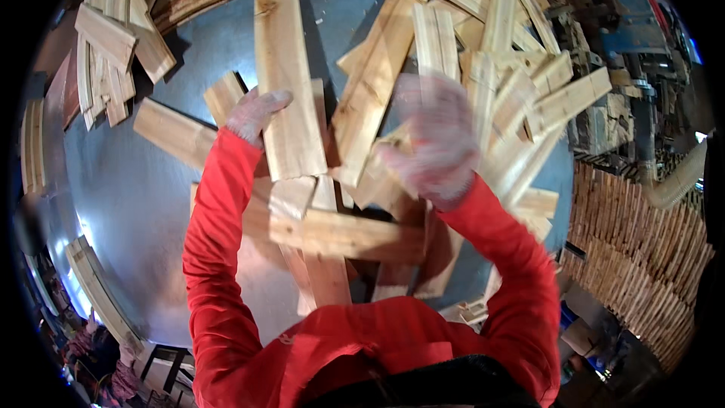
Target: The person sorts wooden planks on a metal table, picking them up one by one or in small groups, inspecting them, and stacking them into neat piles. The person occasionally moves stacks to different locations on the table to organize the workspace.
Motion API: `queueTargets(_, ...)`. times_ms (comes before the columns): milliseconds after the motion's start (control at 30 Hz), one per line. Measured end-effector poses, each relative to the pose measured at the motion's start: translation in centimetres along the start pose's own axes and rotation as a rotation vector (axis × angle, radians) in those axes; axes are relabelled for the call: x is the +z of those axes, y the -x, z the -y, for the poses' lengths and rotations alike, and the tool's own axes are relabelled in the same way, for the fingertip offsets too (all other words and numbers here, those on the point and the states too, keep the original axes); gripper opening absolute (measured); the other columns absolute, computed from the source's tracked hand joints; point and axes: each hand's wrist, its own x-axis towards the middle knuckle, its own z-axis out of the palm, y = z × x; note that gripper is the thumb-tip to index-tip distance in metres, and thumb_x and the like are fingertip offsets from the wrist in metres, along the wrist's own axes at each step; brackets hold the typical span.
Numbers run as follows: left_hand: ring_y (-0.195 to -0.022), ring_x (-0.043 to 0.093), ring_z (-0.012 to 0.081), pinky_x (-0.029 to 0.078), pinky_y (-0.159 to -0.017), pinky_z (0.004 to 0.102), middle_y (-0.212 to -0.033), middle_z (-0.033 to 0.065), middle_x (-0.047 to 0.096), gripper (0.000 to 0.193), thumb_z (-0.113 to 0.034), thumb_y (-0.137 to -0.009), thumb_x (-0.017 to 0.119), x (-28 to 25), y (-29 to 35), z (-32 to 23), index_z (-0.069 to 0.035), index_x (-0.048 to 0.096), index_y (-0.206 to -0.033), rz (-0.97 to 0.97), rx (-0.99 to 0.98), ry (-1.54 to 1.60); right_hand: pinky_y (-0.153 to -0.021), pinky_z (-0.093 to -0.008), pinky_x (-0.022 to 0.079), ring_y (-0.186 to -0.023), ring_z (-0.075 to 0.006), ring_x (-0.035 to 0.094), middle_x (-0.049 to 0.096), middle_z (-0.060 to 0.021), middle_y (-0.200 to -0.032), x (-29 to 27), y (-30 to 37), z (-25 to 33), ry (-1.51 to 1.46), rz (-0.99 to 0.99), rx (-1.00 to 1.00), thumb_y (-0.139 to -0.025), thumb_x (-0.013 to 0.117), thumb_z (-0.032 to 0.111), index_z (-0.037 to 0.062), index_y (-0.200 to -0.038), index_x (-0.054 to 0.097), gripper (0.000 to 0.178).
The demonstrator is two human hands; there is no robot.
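My left hand [257,115], in a pale work glove, grips the left edge of a long wooden board [287,68]. Its thumb lies on the board's face, and the other fingers are hidden. The board points away from me, above other pieces of wood. My right hand [438,136], gloved too, is smeared by motion over the pile. It is nearest to a short grooved wooden piece [436,34]; whether it touches that is unclear. Between my hands another long board [370,83] lies slanted. Close to my body a shorter board [362,236] lies crosswise on other pieces.
The wood rests on a grey metal tabletop [121,204]. Many loose boards [521,98] overlap at the right, and a stack of strips [106,53] stands at the far left. Beyond the table's right side are machinery [634,38] and rows of stacked wooden strips [634,257].
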Motion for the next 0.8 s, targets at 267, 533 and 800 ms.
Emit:
queueTargets(267, -0.083, 0.066, 0.0171, 0.054, -0.075, 0.0296, -0.097, 0.0094, 0.068, 0.037, -0.005, -0.080, 0.065, 0.9, 20.2, 11.3, 0.002, 0.059, -0.115, -0.075, 0.144, -0.067, -0.102, -0.0481, 0.042, -0.126, -0.0464, 0.044, 0.040, -0.0296, -0.140, 2.3, 23.4, 1.1, 0.006, -0.089, 0.812, -0.064, 0.081, 0.047, 0.0014, -0.146, 0.024, 0.109)
queueTargets(533, -0.082, 0.067, 0.0205, 0.056, -0.074, 0.0313, -0.096, 0.0110, 0.068, 0.040, -0.006, -0.081, 0.066, 4.4, 30.7, 22.1, 0.003, 0.056, -0.119, -0.200, 0.073, -0.073, -0.101, -0.0389, 0.044, -0.123, -0.0339, 0.050, 0.048, -0.0206, -0.134, -3.6, 29.0, -1.1, -0.555, -0.238, 0.650, -0.070, 0.079, 0.010, -0.0009, -0.140, 0.038, 0.082)
queueTargets(800, -0.077, 0.065, 0.0191, 0.055, -0.071, 0.0323, -0.093, 0.0107, 0.068, 0.040, -0.005, -0.079, 0.069, 5.4, 34.3, 25.2, 0.000, 0.058, -0.117, -0.253, 0.109, -0.126, -0.088, -0.0375, 0.053, -0.098, -0.0274, 0.062, 0.059, -0.0192, -0.109, -6.1, 29.1, 4.9, -2.100, 0.138, 0.420, -0.079, 0.069, 0.026, -0.0100, -0.128, 0.044, 0.066)
